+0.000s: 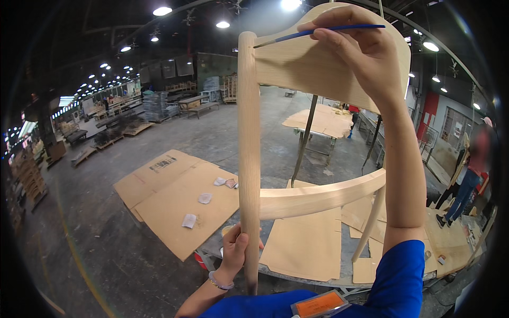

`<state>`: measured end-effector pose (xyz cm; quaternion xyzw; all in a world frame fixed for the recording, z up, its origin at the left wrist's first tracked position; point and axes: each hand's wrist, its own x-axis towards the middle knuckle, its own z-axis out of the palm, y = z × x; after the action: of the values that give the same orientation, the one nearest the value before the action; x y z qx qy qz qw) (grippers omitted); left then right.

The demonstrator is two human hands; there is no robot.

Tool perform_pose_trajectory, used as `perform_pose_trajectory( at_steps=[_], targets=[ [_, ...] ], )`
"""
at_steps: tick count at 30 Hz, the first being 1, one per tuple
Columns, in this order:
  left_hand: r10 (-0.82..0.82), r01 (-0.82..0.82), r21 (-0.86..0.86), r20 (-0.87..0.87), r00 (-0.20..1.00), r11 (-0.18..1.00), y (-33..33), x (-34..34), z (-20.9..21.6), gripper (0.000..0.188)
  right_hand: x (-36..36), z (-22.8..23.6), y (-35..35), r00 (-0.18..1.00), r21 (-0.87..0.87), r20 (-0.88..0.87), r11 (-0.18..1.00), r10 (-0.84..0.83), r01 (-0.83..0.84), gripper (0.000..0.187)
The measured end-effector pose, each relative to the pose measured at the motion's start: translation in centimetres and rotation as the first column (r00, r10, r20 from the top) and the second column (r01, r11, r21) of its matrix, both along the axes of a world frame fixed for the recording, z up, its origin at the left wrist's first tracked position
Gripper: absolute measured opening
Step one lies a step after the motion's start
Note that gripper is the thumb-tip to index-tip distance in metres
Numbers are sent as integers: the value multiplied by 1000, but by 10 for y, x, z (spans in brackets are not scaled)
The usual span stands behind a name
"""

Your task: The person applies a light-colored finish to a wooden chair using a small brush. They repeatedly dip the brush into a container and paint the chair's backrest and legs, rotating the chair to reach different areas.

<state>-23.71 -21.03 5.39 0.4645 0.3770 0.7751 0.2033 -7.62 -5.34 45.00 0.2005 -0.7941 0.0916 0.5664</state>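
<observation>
Pale bare-wood chair frame (297,132) — unfinished

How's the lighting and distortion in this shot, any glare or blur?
Head view: ceiling lamps flare white; fisheye bends the chair post and blackens the corners; the right hand with its brush shadows the backrest; a person at the right rim is blurred.

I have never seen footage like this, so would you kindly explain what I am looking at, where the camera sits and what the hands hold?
The one picture comes from a wide camera worn on a person's head, looking down at their own bare hands, so straight edges bend. The left hand grips a leg of a pale wooden chair frame, held upright. The right hand holds a thin blue brush against the chair's backrest. Beyond lie cardboard sheets on a workshop floor, with crumpled rags on them. Another person stands far right.
</observation>
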Motion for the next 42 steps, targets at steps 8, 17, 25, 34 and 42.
perform_pose_trajectory(
  at_steps=[8,17,25,34,42],
  targets=[
    [-108,106,45,67,992,993,1,-5,-9,70,-8,-2,11,990,-32,4,990,141,-141,13],
    [-69,69,-2,43,997,998,1,-8,-6,77,-14,-1,17,990,96,4,985,144,-144,9],
    [11,-11,-22,-12,1000,1000,6,-7,-1,78,-19,-8,12,989,110,-124,989,-85,99,9],
    [28,-27,-27,24,999,999,7,-8,-6,79,-31,-8,11,951,231,-266,947,-158,222,7],
    [-59,61,-22,80,995,998,6,-13,-15,77,-33,-8,11,941,279,-291,926,-170,253,6]
  ],
)
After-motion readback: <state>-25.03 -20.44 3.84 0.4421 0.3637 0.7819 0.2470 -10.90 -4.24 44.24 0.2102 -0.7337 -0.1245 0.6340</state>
